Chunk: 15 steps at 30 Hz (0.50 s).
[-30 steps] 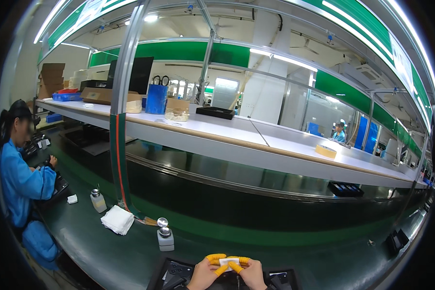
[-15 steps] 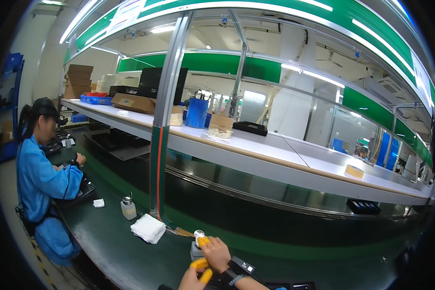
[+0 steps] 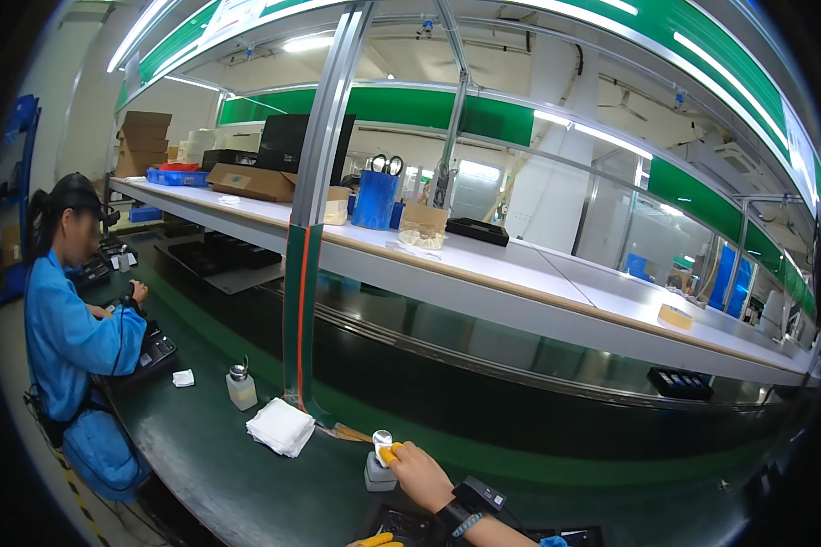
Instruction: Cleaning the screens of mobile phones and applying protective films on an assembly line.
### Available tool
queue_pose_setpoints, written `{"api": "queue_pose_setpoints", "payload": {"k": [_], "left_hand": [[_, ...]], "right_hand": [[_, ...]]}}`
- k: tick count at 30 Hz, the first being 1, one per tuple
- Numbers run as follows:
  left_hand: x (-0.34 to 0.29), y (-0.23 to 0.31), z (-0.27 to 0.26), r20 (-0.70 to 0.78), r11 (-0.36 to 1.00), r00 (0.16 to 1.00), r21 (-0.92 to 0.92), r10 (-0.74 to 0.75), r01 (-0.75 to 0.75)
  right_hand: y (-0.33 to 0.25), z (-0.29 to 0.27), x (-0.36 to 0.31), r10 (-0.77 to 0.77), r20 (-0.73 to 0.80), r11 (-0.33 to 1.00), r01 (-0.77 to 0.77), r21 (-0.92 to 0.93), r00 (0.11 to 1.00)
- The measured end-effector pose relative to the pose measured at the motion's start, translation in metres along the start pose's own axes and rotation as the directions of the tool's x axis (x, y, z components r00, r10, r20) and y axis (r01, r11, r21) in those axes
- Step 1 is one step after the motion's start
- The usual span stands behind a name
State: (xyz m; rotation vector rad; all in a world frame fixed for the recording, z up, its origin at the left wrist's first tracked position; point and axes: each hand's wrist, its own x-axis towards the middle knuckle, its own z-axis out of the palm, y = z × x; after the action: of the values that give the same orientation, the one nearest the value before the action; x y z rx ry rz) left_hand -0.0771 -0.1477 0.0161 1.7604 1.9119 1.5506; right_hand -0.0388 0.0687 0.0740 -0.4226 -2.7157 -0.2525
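My right hand (image 3: 421, 476), with yellow finger cots on its fingertips, reaches to the top of a pump dispenser bottle (image 3: 380, 475). Pinched in its fingers is a small white wipe (image 3: 382, 453), pressed at the bottle's round metal top (image 3: 382, 438). Of my left hand (image 3: 378, 541) only a few yellow-capped fingers show at the lower edge; their grip is hidden. Beside them lies a black tray-like piece (image 3: 401, 524). A stack of white wipes (image 3: 281, 428) rests left of the bottle.
Another pump bottle (image 3: 242, 388) and a folded wipe (image 3: 183, 377) stand farther left on the dark green bench (image 3: 210, 474). A person in blue (image 3: 77, 319) works there. A metal post (image 3: 303, 310) rises behind the wipes, beneath a white shelf (image 3: 483, 292). A black box-shaped device (image 3: 479, 494) lies by my right wrist.
My left hand has dropped away from the bottle toward the lower edge. My right hand stays at the bottle's top. The view has shifted slightly.
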Motion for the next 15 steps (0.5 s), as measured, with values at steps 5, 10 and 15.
{"api": "queue_pose_setpoints", "payload": {"k": [5,10,15], "left_hand": [[-0.003,0.005,0.004,-0.094,0.983,0.996,0.183,-0.006,0.024],[-0.006,0.003,0.008,-0.083,0.965,0.997,0.261,-0.01,0.031],[-0.006,0.006,0.02,0.001,0.902,1.0,0.432,-0.026,0.023]], "right_hand": [[-0.003,-0.004,0.001,0.013,-0.005,1.0,-0.014,-0.007,1.0],[-0.004,-0.003,0.001,-0.004,-0.016,0.994,0.003,-0.111,1.0],[-0.007,-0.009,0.004,-0.022,-0.015,0.977,0.019,-0.212,1.0]]}}
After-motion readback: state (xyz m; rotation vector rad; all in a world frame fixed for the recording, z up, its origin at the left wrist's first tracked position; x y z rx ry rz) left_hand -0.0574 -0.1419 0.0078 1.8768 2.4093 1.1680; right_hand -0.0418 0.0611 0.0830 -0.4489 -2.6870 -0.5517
